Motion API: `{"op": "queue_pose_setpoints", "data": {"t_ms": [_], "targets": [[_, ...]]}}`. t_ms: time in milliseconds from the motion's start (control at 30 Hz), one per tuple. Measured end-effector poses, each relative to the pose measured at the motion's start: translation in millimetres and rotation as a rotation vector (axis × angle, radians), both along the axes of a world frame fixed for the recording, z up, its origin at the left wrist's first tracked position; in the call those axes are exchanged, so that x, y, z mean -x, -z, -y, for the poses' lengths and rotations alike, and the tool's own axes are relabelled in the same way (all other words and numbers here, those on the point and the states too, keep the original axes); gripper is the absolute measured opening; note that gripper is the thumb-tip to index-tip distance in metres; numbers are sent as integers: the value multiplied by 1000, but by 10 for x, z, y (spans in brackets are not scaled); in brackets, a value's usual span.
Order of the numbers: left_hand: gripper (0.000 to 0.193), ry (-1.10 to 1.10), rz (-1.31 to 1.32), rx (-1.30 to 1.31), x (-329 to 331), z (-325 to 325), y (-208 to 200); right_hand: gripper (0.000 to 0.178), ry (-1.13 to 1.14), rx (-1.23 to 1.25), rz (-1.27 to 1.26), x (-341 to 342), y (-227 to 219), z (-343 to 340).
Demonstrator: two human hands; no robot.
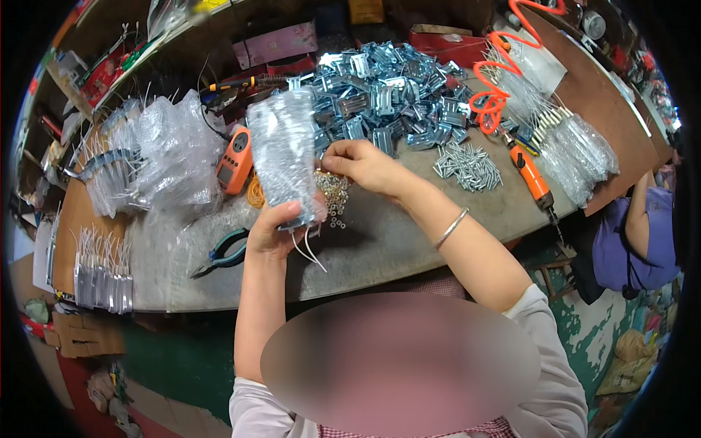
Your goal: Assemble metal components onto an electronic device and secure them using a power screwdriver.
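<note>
My left hand grips the lower end of a bubble-wrapped part, which stands tilted up from the table with two white wires hanging from its bottom. Close against its right edge is my right hand, thumb and fingertips pinched together; what they hold, if anything, is too small to make out. Small ring-shaped nuts lie just below the right fingertips, partly hidden by the left hand. Behind both hands rises a big heap of shiny metal brackets.
Pliers and an orange meter lie left. At right are screws, an orange power screwdriver with coiled hose, and wrapped parts. More wrapped bundles and bare wired parts fill the left side. Another person is at right.
</note>
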State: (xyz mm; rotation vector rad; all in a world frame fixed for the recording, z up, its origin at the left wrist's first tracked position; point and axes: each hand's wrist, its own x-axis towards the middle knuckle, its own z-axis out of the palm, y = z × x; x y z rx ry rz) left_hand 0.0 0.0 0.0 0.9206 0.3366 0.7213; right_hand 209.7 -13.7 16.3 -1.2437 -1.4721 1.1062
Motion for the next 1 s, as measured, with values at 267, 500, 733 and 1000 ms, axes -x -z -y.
{"op": "queue_pose_setpoints", "data": {"t_ms": [267, 500, 733, 1000], "targets": [[69, -51, 291, 140, 97, 33, -60, 20, -19, -7, -174, -8, 58, -36], [59, -274, -164, -39, 121, 169, -266, 17, -45, 218, -1069, -31, -85, 60], [43, -626, -1091, -840, -88, 389, -592, 38, -708, 144, -181, 158, -1012, 778], [60, -284, -131, -79, 321, 496, -683, 57, -721, -313, -1159, -135, -486, 1030]]}}
